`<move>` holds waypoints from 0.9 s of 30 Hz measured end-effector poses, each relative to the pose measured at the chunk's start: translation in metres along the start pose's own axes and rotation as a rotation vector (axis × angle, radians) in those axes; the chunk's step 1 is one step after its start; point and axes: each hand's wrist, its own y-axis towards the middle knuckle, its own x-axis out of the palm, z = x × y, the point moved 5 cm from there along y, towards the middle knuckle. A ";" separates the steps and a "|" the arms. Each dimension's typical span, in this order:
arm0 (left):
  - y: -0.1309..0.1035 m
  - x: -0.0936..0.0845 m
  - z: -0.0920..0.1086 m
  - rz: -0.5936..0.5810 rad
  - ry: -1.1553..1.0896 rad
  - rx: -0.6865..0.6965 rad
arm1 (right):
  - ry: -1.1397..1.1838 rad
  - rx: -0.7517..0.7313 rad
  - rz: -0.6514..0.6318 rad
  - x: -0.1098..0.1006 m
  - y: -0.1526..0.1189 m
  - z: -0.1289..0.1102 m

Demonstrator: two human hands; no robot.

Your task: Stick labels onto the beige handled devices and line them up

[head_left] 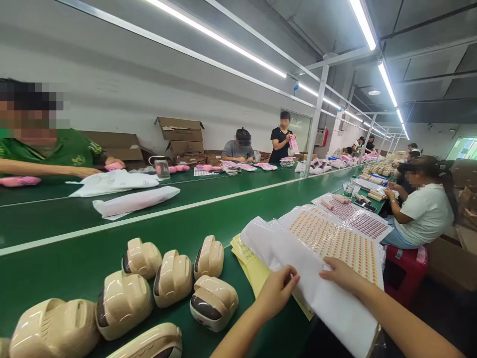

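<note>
A long white bag (298, 268) lies slantwise over the green table's near edge. My right hand (343, 274) has its fingers pressed on the bag's right side, the thumb over its surface. Left of it, my left hand (278, 289) is at the bag's lower left edge with thumb and fingers curled close together; whether it pinches anything is too small to tell. Beneath the bag are yellow printed sheets (253, 266). A sheet of orange stickers (335, 238) lies behind my right hand, with a sheet of dark pink stickers (361, 219) beyond it.
Several glossy beige plastic housings (124, 301) stand on the green table (208, 214) at the left. Two white wrapped packages (136, 201) lie across the white line. A person in green (70, 151) is at far left; another in white (428, 209) sits at right.
</note>
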 end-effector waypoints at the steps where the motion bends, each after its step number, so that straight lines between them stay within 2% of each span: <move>1: -0.001 0.004 0.004 0.001 0.024 0.010 | 0.004 -0.006 0.010 0.005 0.006 -0.011; 5: -0.006 0.009 0.014 0.045 0.111 0.029 | 0.033 0.017 0.059 0.021 0.039 -0.048; 9: -0.014 0.002 0.008 0.093 0.197 -0.015 | 0.171 0.082 0.166 0.032 0.063 -0.059; 11: -0.019 -0.002 0.003 0.133 0.251 -0.048 | 0.281 0.114 0.194 0.039 0.065 -0.057; 14: -0.028 -0.003 0.001 0.144 0.377 -0.089 | 0.463 0.116 0.152 0.050 0.056 -0.050; 17: -0.037 0.008 0.003 0.092 0.543 -0.095 | 0.612 0.079 0.116 0.055 0.044 -0.045; 20: -0.041 0.021 0.002 0.079 0.626 -0.015 | 0.681 0.069 0.142 0.055 0.039 -0.040; 23: -0.039 0.022 -0.011 0.165 0.636 0.043 | 0.664 0.070 0.170 0.056 0.040 -0.036; 27: -0.036 0.008 -0.032 0.356 0.565 0.067 | 0.568 0.088 0.214 0.048 0.033 -0.018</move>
